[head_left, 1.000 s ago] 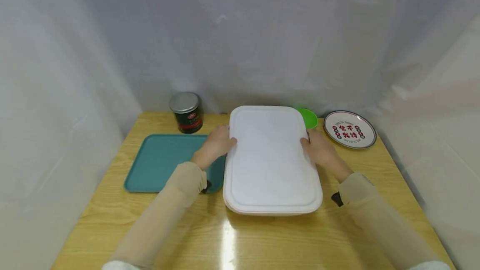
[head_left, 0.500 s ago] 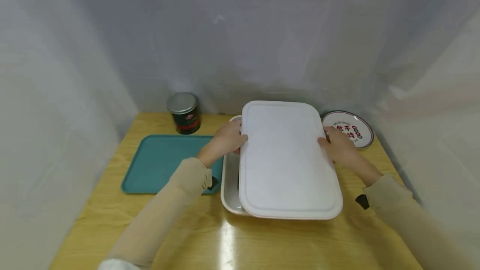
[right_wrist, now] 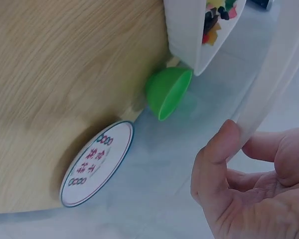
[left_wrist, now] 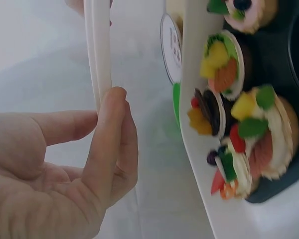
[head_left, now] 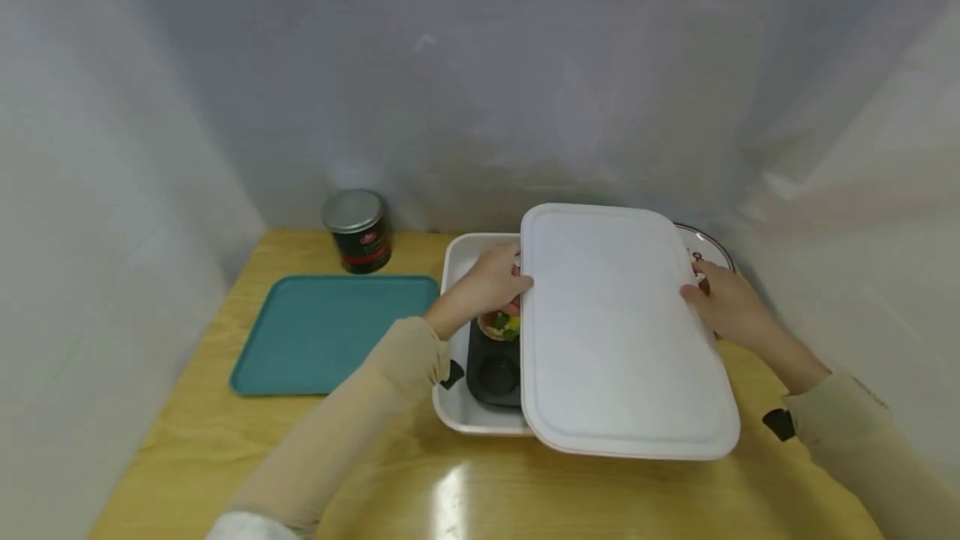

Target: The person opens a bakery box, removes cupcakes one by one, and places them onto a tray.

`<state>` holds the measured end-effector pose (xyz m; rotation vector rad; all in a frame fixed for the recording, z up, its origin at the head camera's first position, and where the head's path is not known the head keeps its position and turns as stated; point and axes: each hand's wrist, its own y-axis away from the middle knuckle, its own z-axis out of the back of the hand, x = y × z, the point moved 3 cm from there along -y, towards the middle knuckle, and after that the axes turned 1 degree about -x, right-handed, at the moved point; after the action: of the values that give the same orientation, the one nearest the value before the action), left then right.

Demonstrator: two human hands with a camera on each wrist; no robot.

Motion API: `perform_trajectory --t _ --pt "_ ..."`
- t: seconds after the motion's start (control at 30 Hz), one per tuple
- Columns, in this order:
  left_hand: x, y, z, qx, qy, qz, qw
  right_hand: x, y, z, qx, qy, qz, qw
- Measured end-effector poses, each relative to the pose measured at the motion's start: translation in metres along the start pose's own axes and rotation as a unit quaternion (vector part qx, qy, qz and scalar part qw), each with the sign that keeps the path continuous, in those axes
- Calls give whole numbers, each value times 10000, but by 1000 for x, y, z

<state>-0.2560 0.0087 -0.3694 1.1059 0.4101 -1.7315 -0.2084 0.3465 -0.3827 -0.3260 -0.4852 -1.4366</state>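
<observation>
Both hands hold a white rectangular lid [head_left: 626, 332] above a white box [head_left: 454, 419], shifted toward the box's right side. My left hand [head_left: 489, 282] pinches the lid's left edge between thumb and fingers. On the opposite edge, my right hand [head_left: 729, 307] pinches it the same way. Inside the uncovered part of the box is a dark muffin pan [head_left: 483, 386]. The left wrist view shows several cupcakes in the pan, among them a fruit-topped cupcake [left_wrist: 274, 134] and a chocolate-topped cupcake [left_wrist: 212, 114]. In the head view the lid hides the rest of the box.
Left of the box lies a teal tray [head_left: 333, 336], with a dark canister [head_left: 362, 236] with a silver lid behind it. A green bowl [right_wrist: 167, 92] and a white plate [right_wrist: 97, 164] with red lettering stand at the back right, mostly behind the lid in the head view.
The lid has come off the box and moved right in both hands, uncovering the box's left part with the muffin pan. It now covers the green bowl and most of the plate from view.
</observation>
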Motion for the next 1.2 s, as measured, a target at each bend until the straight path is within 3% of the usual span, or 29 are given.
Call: perform_trajectory --t 0.53,0.73,0.97,1.07,1.2 --pt "-37 -2 -53 259 179 -529 9981 -46 41 25 329 -36 -541 9980" --pt "-42 -9 -77 365 223 -446 9981 -68 54 26 528 28 -777 9956" --pt "-44 -20 -103 183 38 -560 9983 -88 60 29 526 208 -727 9957" --pt "-42 -26 -116 226 -61 -402 9989 -98 61 27 608 184 -774 9950" --pt "-41 -31 -132 440 -107 97 9989 -113 65 24 675 99 -869 9939"
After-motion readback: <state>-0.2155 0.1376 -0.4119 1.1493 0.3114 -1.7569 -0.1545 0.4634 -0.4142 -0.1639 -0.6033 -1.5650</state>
